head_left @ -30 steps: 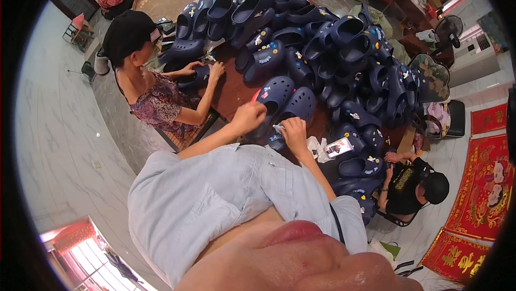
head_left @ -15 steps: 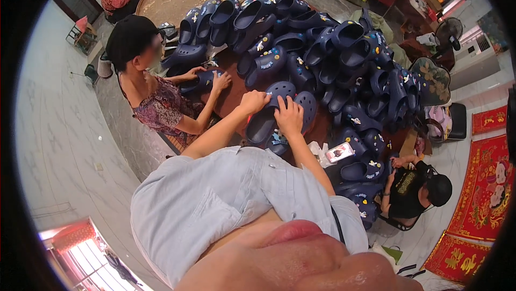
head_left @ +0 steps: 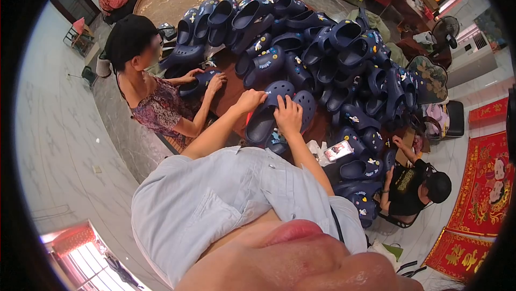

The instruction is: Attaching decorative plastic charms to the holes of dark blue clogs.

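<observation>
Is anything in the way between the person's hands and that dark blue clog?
Nothing visible. The left hand and right hand both rest directly on the dark blue clog at the edge of the pile of clogs.

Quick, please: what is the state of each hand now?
Left hand: gripping the edge of a navy clog.
Right hand: resting on the same clog; grip cannot be told.

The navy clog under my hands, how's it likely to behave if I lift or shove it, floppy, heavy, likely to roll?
The navy clog looks moulded in one thick piece with vent holes, so it is probably light and springy, not floppy. Its broad flat sole suggests it will slide, not roll. The left hand and right hand rest on it; the heaped clogs might shift.
</observation>
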Tool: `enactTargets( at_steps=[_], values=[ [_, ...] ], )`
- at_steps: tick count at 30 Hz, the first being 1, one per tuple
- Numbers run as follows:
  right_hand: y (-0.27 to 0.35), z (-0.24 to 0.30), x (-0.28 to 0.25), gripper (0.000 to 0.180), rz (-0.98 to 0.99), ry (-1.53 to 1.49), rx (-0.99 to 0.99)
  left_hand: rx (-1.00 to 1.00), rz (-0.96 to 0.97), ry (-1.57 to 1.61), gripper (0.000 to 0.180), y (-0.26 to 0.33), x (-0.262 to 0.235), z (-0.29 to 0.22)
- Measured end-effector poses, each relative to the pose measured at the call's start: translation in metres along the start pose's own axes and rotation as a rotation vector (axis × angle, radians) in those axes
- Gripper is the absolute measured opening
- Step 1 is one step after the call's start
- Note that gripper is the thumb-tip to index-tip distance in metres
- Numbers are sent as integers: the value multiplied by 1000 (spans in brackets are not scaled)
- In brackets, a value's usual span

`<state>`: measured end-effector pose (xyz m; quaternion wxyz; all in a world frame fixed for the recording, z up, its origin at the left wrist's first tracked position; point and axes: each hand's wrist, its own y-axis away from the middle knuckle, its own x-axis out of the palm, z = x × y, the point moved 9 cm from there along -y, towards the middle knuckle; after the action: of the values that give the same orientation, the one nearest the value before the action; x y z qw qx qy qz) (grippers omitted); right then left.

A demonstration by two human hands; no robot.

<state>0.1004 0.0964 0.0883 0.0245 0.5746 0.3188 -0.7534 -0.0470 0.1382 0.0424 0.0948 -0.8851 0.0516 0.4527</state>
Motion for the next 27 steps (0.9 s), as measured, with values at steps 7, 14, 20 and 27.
enactTargets(
  at_steps=[7,14,20,27],
  values=[
    [1,-2,3,47,7,-11,5,-145,45,41,41,-1,0,4],
    [0,-1,0,50,9,-27,-17,-508,172,665,37,-2,37,41],
    [0,-3,2,51,27,-26,-24,-537,230,770,38,-3,50,45],
    [0,-5,10,53,116,3,47,-482,140,845,29,4,38,25]
  ],
)
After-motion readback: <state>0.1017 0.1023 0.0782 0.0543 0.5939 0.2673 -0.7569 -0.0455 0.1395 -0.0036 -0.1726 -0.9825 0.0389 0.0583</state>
